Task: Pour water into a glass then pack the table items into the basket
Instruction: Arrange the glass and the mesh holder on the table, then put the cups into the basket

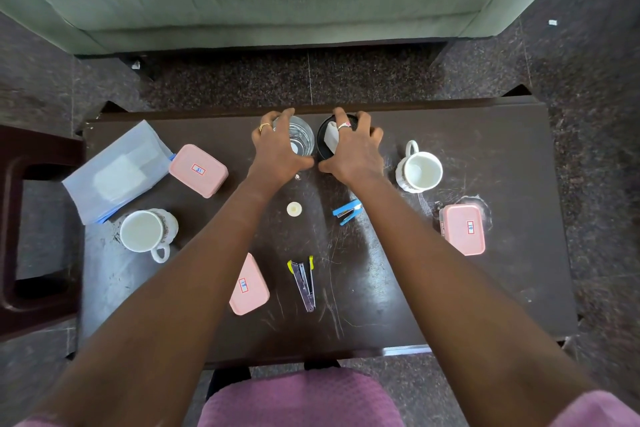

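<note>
Glass (298, 142) held by left hand (278, 154); dark bottle (327, 140) alongside.

On the dark table (485, 288), counted by kind:

Three pink lidded boxes: one at left (198, 170), one near the front (250, 288), one at right (463, 229).

Two white mugs: one left (145, 232), one right (420, 170).

Two staplers: a blue one (347, 211), a purple one with yellow tips (304, 282).

One clear glass (300, 137).

One black round container (325, 140) with a white label.

One small white cap (294, 209).

One blue-tinted plastic pouch (117, 170).

Two hands: left (280, 149), right (355, 152).

Two finger rings, one per hand.
</note>
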The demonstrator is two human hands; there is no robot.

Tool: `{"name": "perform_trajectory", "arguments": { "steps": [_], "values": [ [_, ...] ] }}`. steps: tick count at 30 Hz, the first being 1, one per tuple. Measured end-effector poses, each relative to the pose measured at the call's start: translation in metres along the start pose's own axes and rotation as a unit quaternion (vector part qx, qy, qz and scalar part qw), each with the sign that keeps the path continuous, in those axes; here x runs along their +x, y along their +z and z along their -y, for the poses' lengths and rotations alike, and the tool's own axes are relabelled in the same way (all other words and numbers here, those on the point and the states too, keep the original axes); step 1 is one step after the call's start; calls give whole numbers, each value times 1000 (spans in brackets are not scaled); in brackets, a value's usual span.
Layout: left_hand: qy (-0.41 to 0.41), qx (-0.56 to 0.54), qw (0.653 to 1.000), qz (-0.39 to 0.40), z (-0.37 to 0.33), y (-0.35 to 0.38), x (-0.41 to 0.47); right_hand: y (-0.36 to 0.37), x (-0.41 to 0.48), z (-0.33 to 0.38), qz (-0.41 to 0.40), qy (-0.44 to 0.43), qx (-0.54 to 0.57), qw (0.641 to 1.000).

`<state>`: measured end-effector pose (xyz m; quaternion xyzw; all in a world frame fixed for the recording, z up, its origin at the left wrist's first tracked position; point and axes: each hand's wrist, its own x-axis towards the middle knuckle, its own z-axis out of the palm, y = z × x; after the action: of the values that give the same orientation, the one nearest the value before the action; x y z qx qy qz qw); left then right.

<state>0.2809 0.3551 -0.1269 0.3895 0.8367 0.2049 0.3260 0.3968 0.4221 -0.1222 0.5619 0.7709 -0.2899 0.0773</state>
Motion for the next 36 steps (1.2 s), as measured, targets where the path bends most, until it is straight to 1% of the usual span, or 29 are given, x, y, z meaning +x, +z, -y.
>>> {"name": "perform_trajectory", "arguments": {
  "steps": [4, 6, 8, 10, 12, 15, 18, 21, 24, 26, 28, 32, 34, 36],
  "values": [
    [-1, 7, 1000, -1, -1, 0, 0, -1, -6, -5, -9, -5, -21, 1000],
    [-4, 33, 999, -13, -2, 1, -1, -2, -14, -8, -35, -8, -9, 999],
    [8, 38, 998, -43, -3, 3, -4, -7, -24, -14, -83, -14, 9, 996],
    [45, 17, 995, -82, -2, 4, -11, -12, -33, -24, -109, -11, 16, 994],
    [76, 9, 992, -101, 2, 4, -21, -16, -38, -38, -99, 17, 22, 995],
    [107, 15, 989, -102, 10, 4, -35, -16, -39, -61, -92, 102, 29, 990],
    [104, 6, 988, -112, 22, 2, -46, -14, -31, -80, -95, 178, 22, 979],
    [84, -13, 986, -142, 38, -3, -52, -10, -21, -96, -79, 199, 30, 976],
    [76, -18, 985, -156, 55, -6, -60, -5, -12, -108, -87, 169, 32, 981],
    [57, -16, 984, -168, 67, -9, -65, -2, -10, -111, -107, 161, 28, 981],
    [18, 8, 980, -197, 82, -16, -71, 3, -13, -110, -131, 177, 29, 975],
    [-103, 64, 963, -239, 118, -34, -84, 18, -44, -95, -188, 225, 60, 954],
    [-169, 79, 952, -245, 132, -42, -91, 29, -66, -80, -224, 221, 69, 947],
    [-239, 59, 939, -242, 145, -52, -97, 43, -87, -58, -245, 196, 74, 946]
  ]
}}
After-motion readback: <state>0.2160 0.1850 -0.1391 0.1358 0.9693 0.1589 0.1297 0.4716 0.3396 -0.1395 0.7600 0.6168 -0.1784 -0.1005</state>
